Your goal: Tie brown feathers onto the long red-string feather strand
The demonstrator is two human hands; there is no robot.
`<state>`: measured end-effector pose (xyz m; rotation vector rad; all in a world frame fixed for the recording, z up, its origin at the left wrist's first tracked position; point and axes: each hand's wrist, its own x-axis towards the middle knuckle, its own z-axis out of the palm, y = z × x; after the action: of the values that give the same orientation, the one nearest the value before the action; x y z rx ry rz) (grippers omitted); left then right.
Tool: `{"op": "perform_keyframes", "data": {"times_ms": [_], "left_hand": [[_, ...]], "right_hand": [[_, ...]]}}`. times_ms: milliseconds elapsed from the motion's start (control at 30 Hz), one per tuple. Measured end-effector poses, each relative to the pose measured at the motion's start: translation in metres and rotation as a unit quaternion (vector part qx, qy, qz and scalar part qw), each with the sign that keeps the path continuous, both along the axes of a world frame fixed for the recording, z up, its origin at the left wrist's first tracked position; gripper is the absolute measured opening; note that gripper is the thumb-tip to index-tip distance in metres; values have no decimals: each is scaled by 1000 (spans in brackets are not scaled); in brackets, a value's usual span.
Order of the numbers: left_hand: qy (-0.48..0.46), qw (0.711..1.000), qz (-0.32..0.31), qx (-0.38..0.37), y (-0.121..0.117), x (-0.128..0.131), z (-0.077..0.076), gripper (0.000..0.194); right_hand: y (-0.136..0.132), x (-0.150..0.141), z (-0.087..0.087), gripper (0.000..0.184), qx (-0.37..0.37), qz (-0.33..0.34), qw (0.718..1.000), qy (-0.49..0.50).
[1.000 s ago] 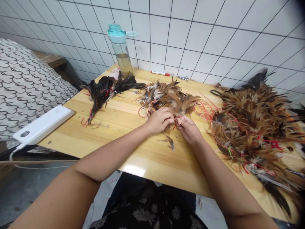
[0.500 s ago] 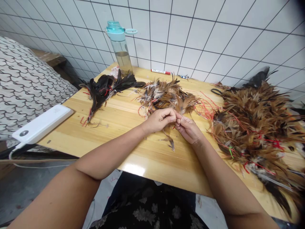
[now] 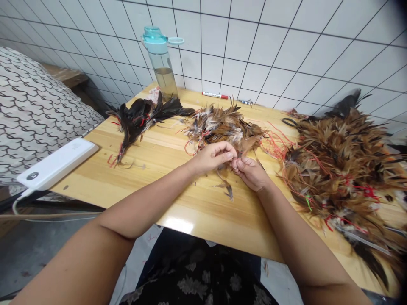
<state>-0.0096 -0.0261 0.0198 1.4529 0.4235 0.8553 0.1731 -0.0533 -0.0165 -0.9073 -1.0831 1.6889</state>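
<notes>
My left hand [image 3: 213, 156] and my right hand [image 3: 250, 172] meet fingertip to fingertip over the middle of the wooden table [image 3: 165, 169]. Both are closed in a pinch on a small bunch of brown feathers [image 3: 226, 185] whose tips trail down onto the wood below them. Just behind the hands lies a loose heap of brown feathers with red thread [image 3: 222, 126].
A big pile of brown feathers [image 3: 343, 169] fills the right side. A bundle of black feathers [image 3: 140, 116] lies at back left, a water bottle [image 3: 161, 63] behind it. A red marker [image 3: 214, 95] lies by the tiled wall. A white power bank [image 3: 55, 163] overhangs the left edge.
My hands have drawn closer together and lifted slightly toward the brown heap; the pinched feathers shifted with them. Nothing else moved.
</notes>
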Motion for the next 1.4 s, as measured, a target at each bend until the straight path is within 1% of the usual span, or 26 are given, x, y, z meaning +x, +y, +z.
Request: {"op": "perform_keyframes", "data": {"times_ms": [100, 167, 267, 367, 467, 600, 767, 933, 1133, 1400], "left_hand": [[-14, 1000, 14, -15, 2, 0, -3, 29], [-21, 999, 24, -25, 3, 1, -5, 26], [-21, 999, 18, -36, 2, 3, -5, 23], [-5, 1000, 12, -26, -1, 3, -3, 18], [21, 1000, 21, 2, -1, 1, 0, 14], [62, 997, 16, 41, 3, -3, 1, 11], [107, 987, 15, 117, 7, -8, 3, 15], [116, 979, -1, 166, 10, -11, 4, 18], [107, 979, -26, 170, 11, -12, 4, 22], [83, 984, -5, 157, 10, -9, 1, 21]], "right_hand": [[0, 0, 4, 32, -34, 4, 999, 42], [-1, 0, 7, 29, -61, 28, 996, 59], [-3, 0, 9, 27, -89, 68, 992, 65], [-4, 0, 10, 28, -94, 83, 990, 63], [-5, -1, 11, 28, -98, 92, 990, 52], [-6, -6, 12, 25, -101, 83, 989, 66], [-9, -8, 13, 30, -100, 63, 990, 73], [-8, -7, 11, 29, -89, 77, 991, 62], [-6, -6, 6, 29, -88, 61, 992, 63], [-5, -8, 6, 32, -73, 43, 993, 79]]}}
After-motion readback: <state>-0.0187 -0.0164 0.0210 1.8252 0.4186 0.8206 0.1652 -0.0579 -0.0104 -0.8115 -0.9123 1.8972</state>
